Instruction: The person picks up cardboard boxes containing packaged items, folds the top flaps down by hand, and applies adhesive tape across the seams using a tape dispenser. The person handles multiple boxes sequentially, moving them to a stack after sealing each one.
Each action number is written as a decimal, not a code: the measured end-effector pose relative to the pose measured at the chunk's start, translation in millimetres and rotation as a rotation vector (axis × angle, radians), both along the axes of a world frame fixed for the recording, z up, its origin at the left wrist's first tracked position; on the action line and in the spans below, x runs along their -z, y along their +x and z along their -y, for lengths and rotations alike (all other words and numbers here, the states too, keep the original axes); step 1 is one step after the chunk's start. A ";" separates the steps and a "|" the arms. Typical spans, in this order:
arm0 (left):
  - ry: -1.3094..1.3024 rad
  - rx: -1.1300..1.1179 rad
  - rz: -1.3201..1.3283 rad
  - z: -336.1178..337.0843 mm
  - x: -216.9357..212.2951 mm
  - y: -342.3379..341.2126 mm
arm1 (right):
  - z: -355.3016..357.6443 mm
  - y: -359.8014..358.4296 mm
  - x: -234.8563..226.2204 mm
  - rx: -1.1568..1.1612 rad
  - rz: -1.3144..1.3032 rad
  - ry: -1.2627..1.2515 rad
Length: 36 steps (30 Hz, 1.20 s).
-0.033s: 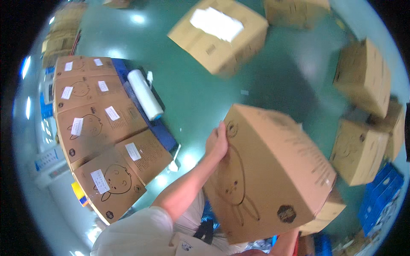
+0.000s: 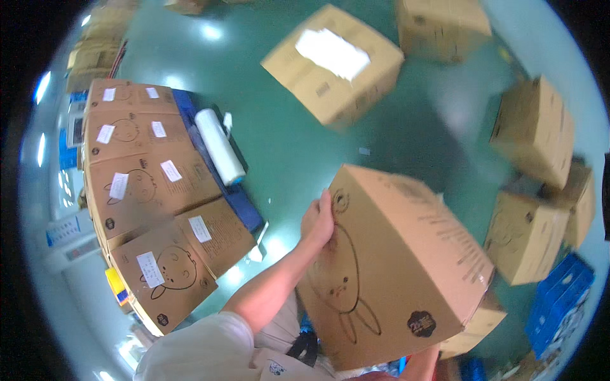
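Tilted in front of me is a large brown cardboard box (image 2: 400, 267), printed with a rabbit drawing and a dark round mark. My left hand (image 2: 319, 221) grips its far left edge, fingers closed against the side. Under the box's near right corner, my right hand (image 2: 424, 359) holds it from below; its fingers are hidden behind the cardboard. To the left stands a block of stacked cardboard boxes (image 2: 133, 206) with animal drawings and white labels on top.
A white roll of film (image 2: 219, 146) lies beside the stack, next to a blue pallet (image 2: 244, 206). Ahead on the green floor (image 2: 286, 136) sits a box with white sheets (image 2: 333, 54). More boxes (image 2: 534, 130) and a blue crate (image 2: 559, 301) line the right.
The held box has shifted slightly left and down in view, with my left hand still on it. The surrounding boxes also sit a little lower in the picture.
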<state>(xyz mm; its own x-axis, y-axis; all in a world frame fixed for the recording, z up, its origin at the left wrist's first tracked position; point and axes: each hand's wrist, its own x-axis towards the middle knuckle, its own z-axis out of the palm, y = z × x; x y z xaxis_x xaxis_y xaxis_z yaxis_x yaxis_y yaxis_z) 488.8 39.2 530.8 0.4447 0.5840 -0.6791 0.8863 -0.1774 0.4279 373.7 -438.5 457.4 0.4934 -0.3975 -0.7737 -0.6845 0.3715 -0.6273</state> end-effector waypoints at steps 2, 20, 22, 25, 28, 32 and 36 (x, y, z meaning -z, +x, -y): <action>-0.011 -0.038 0.028 -37.9 -82.8 6.5 | -35.7 31.5 -65.0 -0.063 0.049 0.003; -0.176 -0.389 0.328 -367.0 -426.1 98.3 | -509.9 410.2 -489.4 -0.861 0.606 0.119; -0.238 -0.482 0.336 -415.0 -426.9 123.2 | -552.0 444.9 -499.8 -0.902 0.635 0.153; -0.302 -0.564 0.429 -493.0 -414.2 164.7 | -623.5 513.2 -501.9 -0.973 0.669 0.230; -0.293 -0.687 0.557 -593.3 -397.1 225.0 | -727.1 610.1 -506.4 -1.073 0.756 0.323; -0.373 -0.834 0.596 -704.7 -415.1 277.5 | -857.2 719.7 -512.5 -1.132 0.600 0.370; -0.354 -0.970 0.657 -827.6 -407.9 302.1 | -1052.9 712.9 -581.2 -1.141 0.545 0.316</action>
